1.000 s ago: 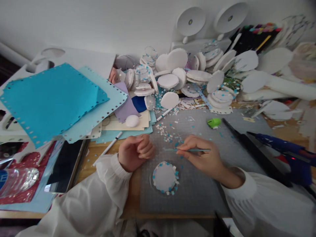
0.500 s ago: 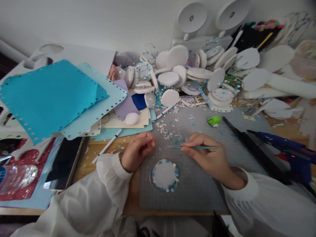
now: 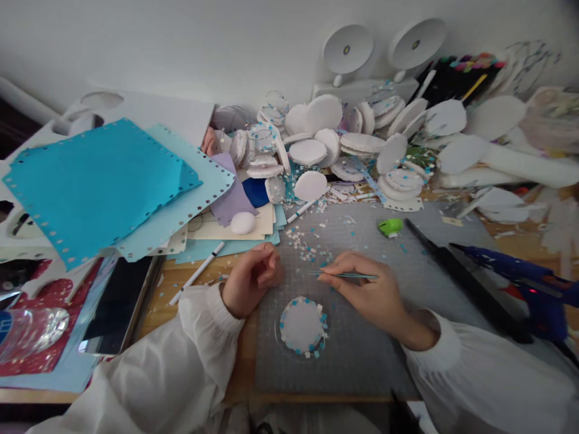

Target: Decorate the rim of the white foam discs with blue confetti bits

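My right hand [image 3: 366, 283] pinches a pair of thin tweezers [image 3: 357, 275] between thumb and fingers, over the grey cutting mat [image 3: 362, 367]. Their tips point left, close to a scatter of tiny white and blue paper flowers [image 3: 302, 242]. Loosely curled, my left hand [image 3: 253, 277] rests at the mat's left edge, and nothing shows in its fingers. Between and below both hands lies a round white disc [image 3: 302, 325], ringed with small blue and white pieces. A thin clear rim shows beside the disc's left edge.
Blue punched paper sheets [image 3: 99, 187] lie at left, above a phone [image 3: 118, 304] and a clear bottle [image 3: 36, 328]. White discs [image 3: 308, 152] pile up at the back. A green punch [image 3: 389, 226], a long black tool [image 3: 470, 280] and a blue glue gun [image 3: 520, 271] are at right.
My right hand has moved left with the tweezers, bringing it nearer my left hand. The left hand stays curled in nearly the same place. The view has tilted slightly upward.
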`<state>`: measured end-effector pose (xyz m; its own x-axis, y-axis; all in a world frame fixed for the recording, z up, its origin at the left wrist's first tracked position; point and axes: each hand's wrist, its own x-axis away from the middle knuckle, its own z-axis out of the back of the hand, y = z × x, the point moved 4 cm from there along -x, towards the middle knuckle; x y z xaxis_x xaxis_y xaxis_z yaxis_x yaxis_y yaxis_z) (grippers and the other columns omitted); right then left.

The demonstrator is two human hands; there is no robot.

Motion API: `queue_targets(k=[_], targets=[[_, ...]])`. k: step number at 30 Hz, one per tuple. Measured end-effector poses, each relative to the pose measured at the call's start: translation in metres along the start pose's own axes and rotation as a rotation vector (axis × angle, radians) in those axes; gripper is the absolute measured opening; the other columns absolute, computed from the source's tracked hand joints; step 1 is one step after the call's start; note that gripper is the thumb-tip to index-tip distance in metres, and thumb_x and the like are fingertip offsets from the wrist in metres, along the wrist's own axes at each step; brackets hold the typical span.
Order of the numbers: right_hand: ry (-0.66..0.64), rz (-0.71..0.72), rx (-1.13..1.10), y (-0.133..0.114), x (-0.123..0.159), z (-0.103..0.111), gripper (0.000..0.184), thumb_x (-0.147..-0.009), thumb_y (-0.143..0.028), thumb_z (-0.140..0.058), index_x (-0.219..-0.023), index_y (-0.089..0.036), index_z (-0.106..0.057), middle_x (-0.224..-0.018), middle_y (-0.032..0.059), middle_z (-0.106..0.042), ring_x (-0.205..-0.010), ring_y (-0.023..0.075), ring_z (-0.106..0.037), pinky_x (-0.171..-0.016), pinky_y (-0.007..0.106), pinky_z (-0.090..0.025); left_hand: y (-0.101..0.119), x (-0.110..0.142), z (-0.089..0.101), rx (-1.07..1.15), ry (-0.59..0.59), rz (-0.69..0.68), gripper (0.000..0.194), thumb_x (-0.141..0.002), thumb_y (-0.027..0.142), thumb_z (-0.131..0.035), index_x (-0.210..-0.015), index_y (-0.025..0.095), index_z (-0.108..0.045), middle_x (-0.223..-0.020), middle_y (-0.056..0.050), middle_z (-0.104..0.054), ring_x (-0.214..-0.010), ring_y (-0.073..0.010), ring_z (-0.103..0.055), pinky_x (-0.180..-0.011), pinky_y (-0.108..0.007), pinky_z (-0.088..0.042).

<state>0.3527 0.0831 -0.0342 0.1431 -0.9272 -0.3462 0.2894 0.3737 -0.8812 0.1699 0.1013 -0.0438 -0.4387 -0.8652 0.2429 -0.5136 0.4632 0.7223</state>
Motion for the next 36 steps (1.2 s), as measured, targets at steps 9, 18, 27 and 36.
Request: queue_targets(k=[9,18,27,36], targets=[[0.103,-0.091,-0.190,-0.010,-0.002,0.020,0.007,-0.074,-0.019,-0.072,-0.073,-0.022,-0.066,-0.068,0.0001,-0.063,-0.064,0.0122,-0.059,-0.054,0.023,-0.047,-0.007,0.003,0.002,-0.369,0.030,-0.038,0.024,-0.082,0.035,-0.059,-0.079,0.011,-0.063,-0.045,0.008,-0.033,-0.042,-0.0053,-0.025,-0.044,-0.020,-0.016],[0.054,-0.154,-0.238,-0.008,-0.001,0.015,0.007,-0.074,-0.020,-0.072,-0.072,-0.024,-0.066,-0.067,-0.0008,-0.062,-0.063,0.0119,-0.059,-0.056,0.023,-0.047,-0.006,0.006,-0.001,-0.541,-0.039,-0.057,0.024,-0.081,0.036,-0.065,-0.080,0.012,-0.066,-0.052,0.005,-0.043,-0.046,-0.0051,-0.030,-0.045,-0.019,-0.023],[0.039,-0.145,-0.248,-0.010,0.000,0.014,0.010,-0.073,-0.016,-0.072,-0.072,-0.024,-0.067,-0.068,-0.0014,-0.063,-0.066,0.0113,-0.059,-0.058,0.023,-0.046,-0.009,0.005,0.001,-0.567,-0.060,-0.067,0.027,-0.077,0.038,-0.068,-0.081,0.011,-0.062,-0.056,0.004,-0.045,-0.049,-0.0052,-0.033,-0.046,-0.017,-0.025],[0.027,-0.111,-0.270,-0.011,-0.001,0.013,0.008,-0.073,-0.018,-0.073,-0.073,-0.023,-0.067,-0.068,-0.0002,-0.064,-0.066,0.0129,-0.059,-0.059,0.025,-0.047,-0.009,0.006,-0.002,-0.600,-0.064,-0.066,0.026,-0.075,0.035,-0.070,-0.080,0.012,-0.061,-0.050,0.007,-0.041,-0.045,-0.0042,-0.033,-0.044,-0.017,-0.027]])
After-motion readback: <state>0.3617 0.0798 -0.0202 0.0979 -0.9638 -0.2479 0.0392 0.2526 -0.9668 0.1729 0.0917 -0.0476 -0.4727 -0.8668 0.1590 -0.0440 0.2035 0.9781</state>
